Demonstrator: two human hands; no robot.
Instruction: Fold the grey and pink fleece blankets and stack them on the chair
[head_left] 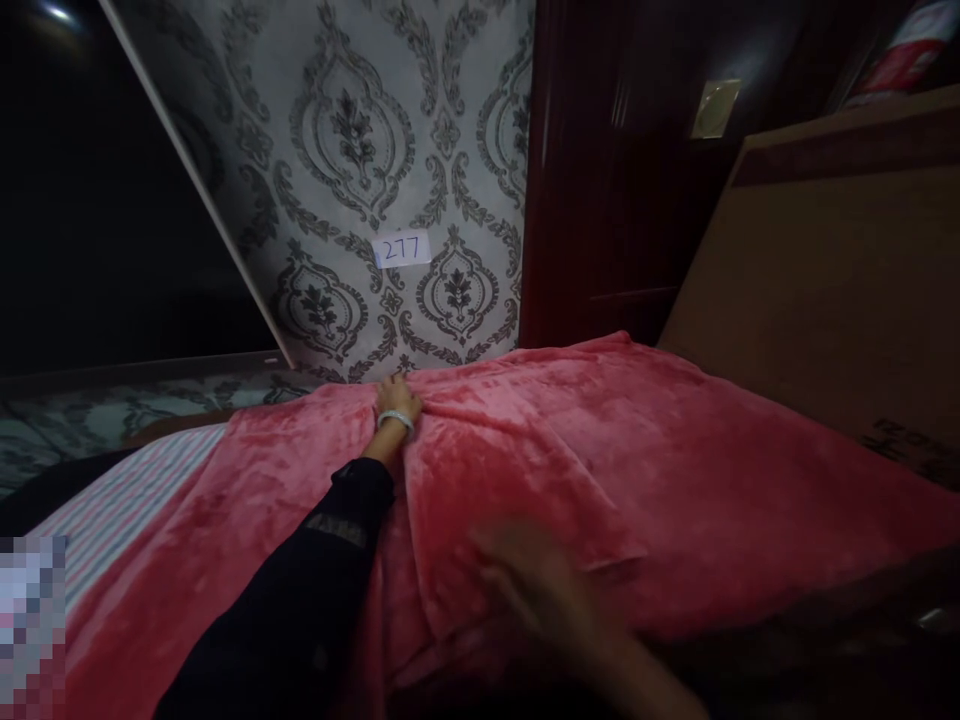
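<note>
A pinkish-red plush blanket lies spread out in front of me, with a folded-over flap in its middle. At the blanket's far edge, near the wall, my left hand is closed on the fabric, and folds run out from it. A pale bracelet circles that wrist, below which is a black sleeve. My right hand is smeared by motion over the near part of the folded flap. Its fingers are too blurred to tell whether they hold any fabric.
A striped cloth shows from under the blanket at left. Behind stands a patterned wall with a paper label reading 277. A dark screen is at left, a cardboard box at right, beside a dark red wooden panel.
</note>
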